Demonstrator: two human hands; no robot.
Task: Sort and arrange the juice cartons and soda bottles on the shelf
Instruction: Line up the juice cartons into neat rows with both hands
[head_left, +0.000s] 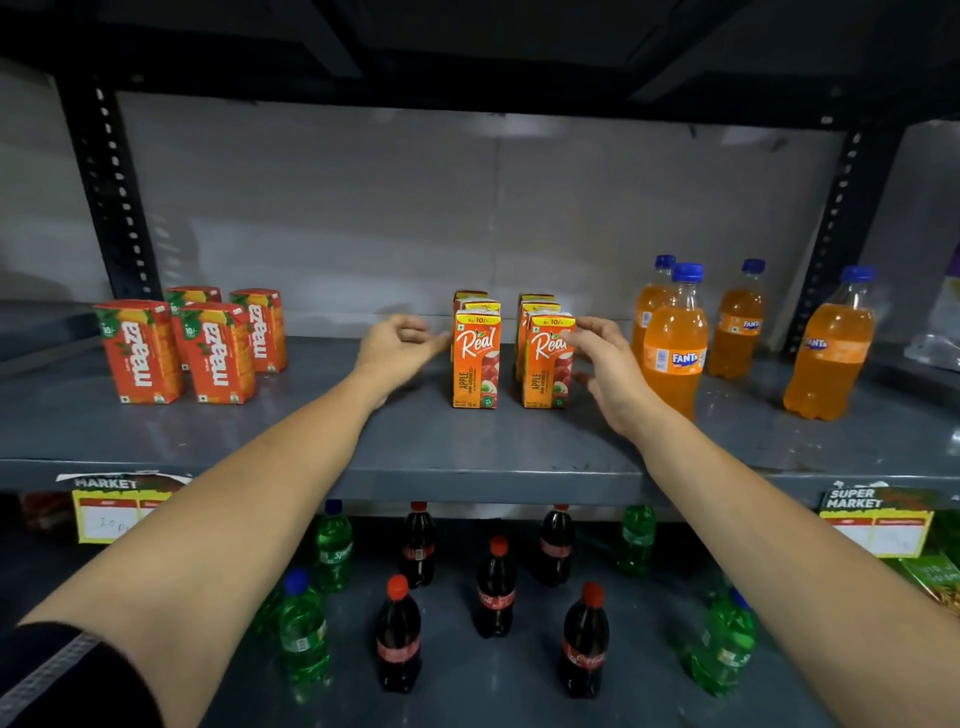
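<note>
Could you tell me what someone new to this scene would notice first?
Probably the two bare hands reaching in at mid-shelf: the left hand open beside the Real apple cartons, the right hand touching the right-hand row. Red Maaza cartons stand at left, orange Fanta bottles at right.

left hand (397, 343) curled, right hand (605, 364) spread

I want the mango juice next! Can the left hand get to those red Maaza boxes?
Probably yes. The left hand is empty, and only bare shelf lies between it and the Maaza boxes.
</note>
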